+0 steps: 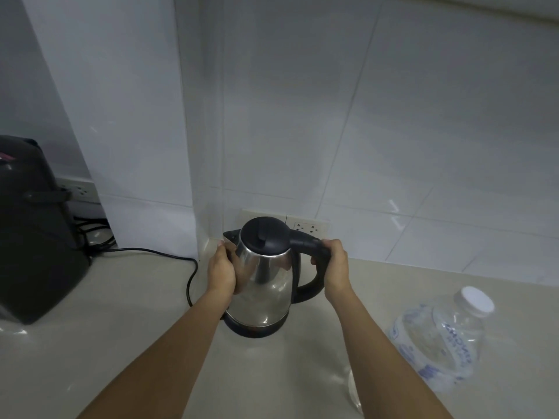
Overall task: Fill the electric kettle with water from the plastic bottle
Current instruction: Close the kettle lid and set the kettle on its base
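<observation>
1. Electric kettle (262,279): polished steel body, black lid (263,235) shut, black loop handle (314,261) on its right side, black base. Stands upright on the pale counter (151,343), close to the wall corner and just in front of a wall socket (307,228). Rigid; the steel looks smooth and likely slippery under a palm. Probably light, on the guess that it is not yet filled.

2. Best hold, kettle: the handle, which is matte and shaped for a closed fist. The steel wall serves only for steadying.

3. Left hand (222,270): fingers part-curled, palm flat against the kettle's left flank near the spout; a bracing contact rather than a full grasp.

4. Right hand (332,266): closed round the top of the handle, fingers wrapped.

5. Plastic bottle (438,337): large, clear, white cap (476,300) on, lying tilted on the counter to the right, well apart from the kettle. Neither hand touches it. Thin-walled, so likely to buckle if squeezed; heavy if full, though its water level cannot be read. Best taken with two hands, one at the neck and one under the body.

6. Status: lid and cap both shut; no pouring begun.
</observation>
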